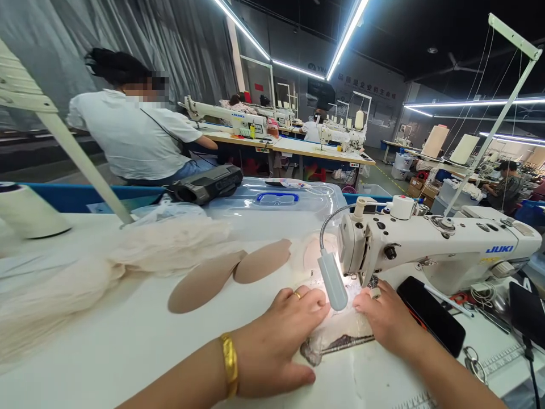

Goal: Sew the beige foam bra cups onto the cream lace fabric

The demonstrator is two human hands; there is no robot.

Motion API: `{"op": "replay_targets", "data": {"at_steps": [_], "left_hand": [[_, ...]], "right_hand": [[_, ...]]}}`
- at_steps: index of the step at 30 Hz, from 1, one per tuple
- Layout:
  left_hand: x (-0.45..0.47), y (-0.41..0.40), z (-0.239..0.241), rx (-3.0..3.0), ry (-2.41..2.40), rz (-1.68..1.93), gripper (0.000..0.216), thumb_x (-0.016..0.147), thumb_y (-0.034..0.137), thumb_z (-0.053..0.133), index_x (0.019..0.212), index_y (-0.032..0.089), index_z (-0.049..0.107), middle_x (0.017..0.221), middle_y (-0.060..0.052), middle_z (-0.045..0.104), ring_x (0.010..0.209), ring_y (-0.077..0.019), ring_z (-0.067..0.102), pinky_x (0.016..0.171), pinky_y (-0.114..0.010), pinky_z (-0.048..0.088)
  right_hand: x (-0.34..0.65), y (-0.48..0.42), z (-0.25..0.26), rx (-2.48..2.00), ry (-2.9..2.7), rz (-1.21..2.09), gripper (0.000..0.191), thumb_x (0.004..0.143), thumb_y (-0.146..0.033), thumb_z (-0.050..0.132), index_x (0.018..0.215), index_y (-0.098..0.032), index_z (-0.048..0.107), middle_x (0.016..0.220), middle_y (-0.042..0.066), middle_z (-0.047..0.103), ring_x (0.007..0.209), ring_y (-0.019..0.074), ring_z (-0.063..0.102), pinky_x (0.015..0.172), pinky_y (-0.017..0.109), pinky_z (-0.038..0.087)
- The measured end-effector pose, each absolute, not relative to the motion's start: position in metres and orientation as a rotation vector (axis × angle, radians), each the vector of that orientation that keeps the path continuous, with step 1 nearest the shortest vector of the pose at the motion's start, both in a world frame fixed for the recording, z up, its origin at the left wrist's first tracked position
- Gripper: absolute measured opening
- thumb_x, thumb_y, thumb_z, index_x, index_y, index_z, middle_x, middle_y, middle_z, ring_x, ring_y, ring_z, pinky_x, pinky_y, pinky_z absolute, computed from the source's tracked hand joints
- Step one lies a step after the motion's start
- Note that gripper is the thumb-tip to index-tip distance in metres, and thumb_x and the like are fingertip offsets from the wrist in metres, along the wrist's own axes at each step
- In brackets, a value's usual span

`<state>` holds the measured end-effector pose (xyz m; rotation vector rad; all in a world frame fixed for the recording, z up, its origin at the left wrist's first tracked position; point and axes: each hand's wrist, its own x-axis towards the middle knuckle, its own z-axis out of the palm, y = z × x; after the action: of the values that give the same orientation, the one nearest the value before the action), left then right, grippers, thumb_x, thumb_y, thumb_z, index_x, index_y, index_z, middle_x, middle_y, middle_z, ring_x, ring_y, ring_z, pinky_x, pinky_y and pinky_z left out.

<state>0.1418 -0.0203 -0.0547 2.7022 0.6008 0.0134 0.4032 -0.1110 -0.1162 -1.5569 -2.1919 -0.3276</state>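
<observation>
My left hand [279, 335], with a gold ring and bangle, lies flat with fingers spread on a lace fabric piece [336, 335] on the white table. My right hand [385, 321] presses the same piece from the right, fingers stretched toward the needle of the white sewing machine [434, 250]. A small lit gooseneck lamp [332, 281] hangs between my hands and hides part of the fabric. Two beige bra cups [225, 275] lie to the left of my hands.
A heap of pale mesh fabric [128, 255] and a thread cone [29, 210] lie at the left. A clear plastic box with blue handle [276, 199] stands behind. A black phone [432, 315], scissors and tools lie at the right. A person in white [131, 136] sits ahead.
</observation>
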Motion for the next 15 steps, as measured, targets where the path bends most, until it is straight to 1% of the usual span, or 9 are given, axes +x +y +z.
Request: {"op": "replay_targets", "data": {"at_steps": [3, 4, 5, 7, 9, 10, 12, 15], "left_hand": [[0.133, -0.010, -0.061, 2.682, 0.411, 0.078, 0.066, 0.077, 0.035, 0.082, 0.138, 0.030, 0.058, 0.134, -0.004, 0.064, 0.122, -0.0324, 0.055, 0.108, -0.044, 0.036], [0.132, -0.007, -0.063, 2.678, 0.364, 0.092, 0.069, 0.078, 0.032, 0.082, 0.141, 0.033, 0.056, 0.136, -0.003, 0.065, 0.123, -0.0314, 0.057, 0.106, -0.041, 0.036], [0.132, -0.005, -0.065, 2.681, 0.337, 0.101, 0.065, 0.080, 0.029, 0.081, 0.140, 0.035, 0.057, 0.135, -0.002, 0.067, 0.121, -0.0301, 0.059, 0.103, -0.039, 0.037], [0.135, -0.003, -0.068, 2.711, 0.333, 0.123, 0.048, 0.083, 0.017, 0.073, 0.127, 0.034, 0.063, 0.127, 0.000, 0.070, 0.112, -0.0274, 0.062, 0.094, -0.036, 0.037], [0.141, -0.003, -0.073, 2.750, 0.347, 0.167, 0.036, 0.081, 0.006, 0.064, 0.108, 0.029, 0.066, 0.116, -0.001, 0.071, 0.103, -0.0259, 0.063, 0.087, -0.036, 0.035], [0.144, -0.004, -0.075, 2.767, 0.347, 0.199, 0.035, 0.078, 0.002, 0.061, 0.102, 0.027, 0.064, 0.113, -0.001, 0.071, 0.101, -0.0255, 0.062, 0.086, -0.036, 0.033], [0.150, -0.005, -0.079, 2.787, 0.348, 0.251, 0.037, 0.074, -0.004, 0.058, 0.097, 0.025, 0.062, 0.109, -0.001, 0.070, 0.099, -0.0245, 0.062, 0.088, -0.037, 0.030], [0.153, -0.004, -0.083, 2.809, 0.343, 0.262, 0.040, 0.067, -0.007, 0.056, 0.094, 0.023, 0.060, 0.104, 0.002, 0.070, 0.098, -0.0225, 0.064, 0.091, -0.038, 0.026]], "right_hand": [[0.408, -0.110, -0.112, -1.522, -2.189, -0.175, 0.027, 0.092, -0.001, 0.050, 0.090, -0.021, 0.067, 0.090, 0.005, 0.059, 0.084, 0.0219, 0.050, 0.071, 0.030, 0.038], [0.409, -0.110, -0.110, -1.503, -2.191, -0.118, 0.030, 0.092, 0.000, 0.048, 0.091, -0.021, 0.068, 0.092, 0.006, 0.060, 0.084, 0.0220, 0.052, 0.072, 0.031, 0.041], [0.411, -0.110, -0.107, -1.485, -2.197, -0.066, 0.032, 0.093, 0.001, 0.046, 0.092, -0.021, 0.069, 0.094, 0.006, 0.062, 0.085, 0.0220, 0.053, 0.074, 0.031, 0.044], [0.414, -0.112, -0.100, -1.484, -2.210, 0.024, 0.033, 0.095, 0.001, 0.046, 0.091, -0.021, 0.071, 0.095, 0.006, 0.063, 0.086, 0.0217, 0.056, 0.075, 0.032, 0.048], [0.417, -0.115, -0.092, -1.509, -2.233, 0.097, 0.029, 0.097, -0.003, 0.052, 0.088, -0.022, 0.072, 0.094, 0.005, 0.064, 0.086, 0.0217, 0.058, 0.075, 0.031, 0.050], [0.418, -0.116, -0.088, -1.519, -2.235, 0.122, 0.026, 0.098, -0.006, 0.056, 0.088, -0.023, 0.073, 0.093, 0.004, 0.064, 0.087, 0.0220, 0.059, 0.075, 0.032, 0.051], [0.417, -0.118, -0.083, -1.491, -2.215, 0.158, 0.020, 0.102, -0.015, 0.062, 0.091, -0.025, 0.076, 0.090, 0.003, 0.065, 0.088, 0.0226, 0.061, 0.076, 0.032, 0.052], [0.410, -0.117, -0.083, -1.369, -2.162, 0.189, 0.021, 0.108, -0.025, 0.058, 0.104, -0.027, 0.078, 0.092, 0.003, 0.070, 0.090, 0.0215, 0.064, 0.081, 0.032, 0.053]]}}
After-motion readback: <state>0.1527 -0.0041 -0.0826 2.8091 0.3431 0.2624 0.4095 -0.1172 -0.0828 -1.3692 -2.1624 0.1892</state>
